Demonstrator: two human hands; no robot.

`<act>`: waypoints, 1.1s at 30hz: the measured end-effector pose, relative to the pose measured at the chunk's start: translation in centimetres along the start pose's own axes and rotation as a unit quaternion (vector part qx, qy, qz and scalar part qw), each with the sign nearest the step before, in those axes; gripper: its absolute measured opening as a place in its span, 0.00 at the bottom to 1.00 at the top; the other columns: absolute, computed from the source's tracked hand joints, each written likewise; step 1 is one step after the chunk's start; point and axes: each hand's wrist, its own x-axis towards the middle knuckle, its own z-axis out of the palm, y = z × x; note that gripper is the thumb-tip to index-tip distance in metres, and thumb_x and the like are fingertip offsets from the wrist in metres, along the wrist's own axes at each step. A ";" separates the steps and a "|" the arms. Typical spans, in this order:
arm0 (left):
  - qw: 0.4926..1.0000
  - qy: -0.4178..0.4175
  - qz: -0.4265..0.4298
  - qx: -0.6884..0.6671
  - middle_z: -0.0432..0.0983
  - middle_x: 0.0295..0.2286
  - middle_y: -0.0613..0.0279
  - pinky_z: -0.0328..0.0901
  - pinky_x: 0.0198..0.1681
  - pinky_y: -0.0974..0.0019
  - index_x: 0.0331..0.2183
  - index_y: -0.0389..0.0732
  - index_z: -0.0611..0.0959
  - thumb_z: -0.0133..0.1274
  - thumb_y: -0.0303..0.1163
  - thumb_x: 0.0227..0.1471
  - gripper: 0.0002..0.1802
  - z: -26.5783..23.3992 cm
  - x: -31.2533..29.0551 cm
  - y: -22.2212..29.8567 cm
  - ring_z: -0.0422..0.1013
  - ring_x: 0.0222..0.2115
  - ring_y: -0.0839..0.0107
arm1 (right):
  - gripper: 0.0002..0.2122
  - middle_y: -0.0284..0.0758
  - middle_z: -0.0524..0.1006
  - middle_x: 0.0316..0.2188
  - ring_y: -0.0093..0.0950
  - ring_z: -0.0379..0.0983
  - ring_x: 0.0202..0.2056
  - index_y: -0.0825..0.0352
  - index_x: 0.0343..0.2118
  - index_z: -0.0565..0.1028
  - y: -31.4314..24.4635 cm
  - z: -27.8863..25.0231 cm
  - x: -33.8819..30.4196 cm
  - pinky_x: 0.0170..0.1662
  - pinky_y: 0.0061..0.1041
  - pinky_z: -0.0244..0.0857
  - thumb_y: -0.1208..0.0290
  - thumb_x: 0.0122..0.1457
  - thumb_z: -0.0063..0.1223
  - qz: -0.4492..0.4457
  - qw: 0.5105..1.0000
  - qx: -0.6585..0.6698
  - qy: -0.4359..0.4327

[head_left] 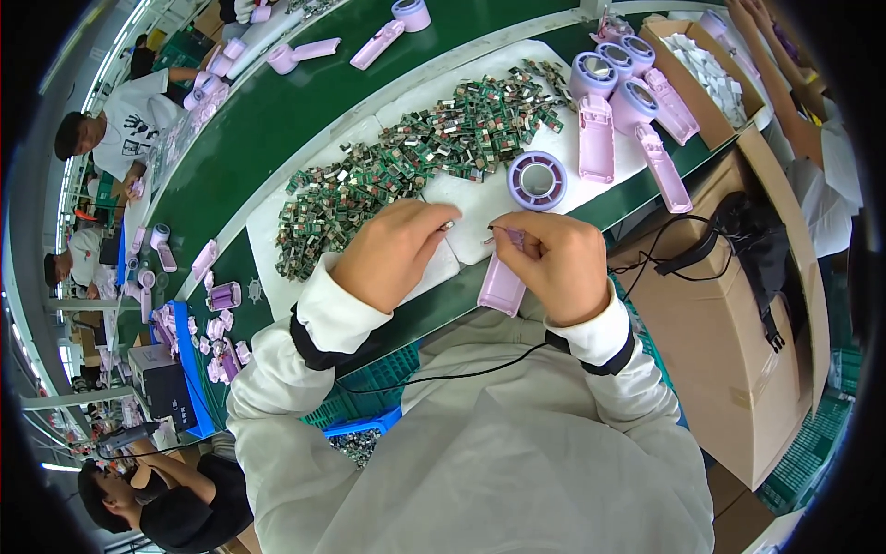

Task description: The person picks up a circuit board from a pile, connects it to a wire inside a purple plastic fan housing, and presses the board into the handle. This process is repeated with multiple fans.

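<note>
- Head view: the left hand [392, 249] is at 10 o'clock from centre, thumb and forefinger narrowed on a small silvery part [448, 224]
- The right hand [556, 263] is at 3 o'clock from it, fingertips pinched on a dark bit [494, 229], too small to name
- A pink handle [503, 290] lies partly under the right hand, toward its 8 o'clock
- A lilac ring [537, 180] sits just past that hand at 12 o'clock; the hand hides whether ring and handle join
- Green boards [480, 129] are heaped on a white sheet [268, 231], from 10 to 1 o'clock
- A carton [672, 72] of white pieces stands at 2 o'clock
</note>
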 end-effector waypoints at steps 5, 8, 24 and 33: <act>0.979 0.011 -0.127 -0.157 0.80 0.37 0.56 0.73 0.43 0.66 0.42 0.37 0.83 0.60 0.22 0.55 0.10 -0.3 0.0 2.3 0.78 0.39 0.65 | 0.07 0.32 0.70 0.14 0.25 0.65 0.15 0.64 0.34 0.85 0.3 -0.6 0.1 0.21 0.26 0.59 0.74 0.51 0.66 0.012 0.999 0.019 -0.038; 0.927 0.017 -0.170 -0.333 0.78 0.32 0.59 0.73 0.39 0.69 0.44 0.34 0.79 0.60 0.18 0.56 0.13 -0.6 -1.2 3.3 0.78 0.35 0.71 | 0.07 0.32 0.72 0.15 0.25 0.66 0.15 0.64 0.34 0.85 0.2 -0.6 -0.3 0.22 0.27 0.60 0.75 0.51 0.66 0.001 0.998 0.042 -0.046; 0.802 0.026 -0.283 -0.525 0.80 0.37 0.56 0.74 0.40 0.68 0.48 0.32 0.74 0.57 0.18 0.58 0.16 2.3 -2.3 2.9 0.78 0.35 0.71 | 0.08 0.34 0.79 0.23 0.34 0.76 0.23 0.65 0.34 0.83 1.3 0.7 -1.0 0.27 0.31 0.69 0.77 0.49 0.66 -0.174 0.983 0.050 -0.030; 0.773 0.028 -0.284 -0.567 0.80 0.36 0.57 0.75 0.37 0.71 0.46 0.32 0.76 0.60 0.18 0.56 0.16 2.6 -2.4 2.5 0.78 0.34 0.73 | 0.08 0.35 0.80 0.23 0.35 0.77 0.23 0.64 0.35 0.83 1.6 0.7 -1.0 0.28 0.31 0.71 0.76 0.51 0.65 -0.186 0.981 0.054 -0.028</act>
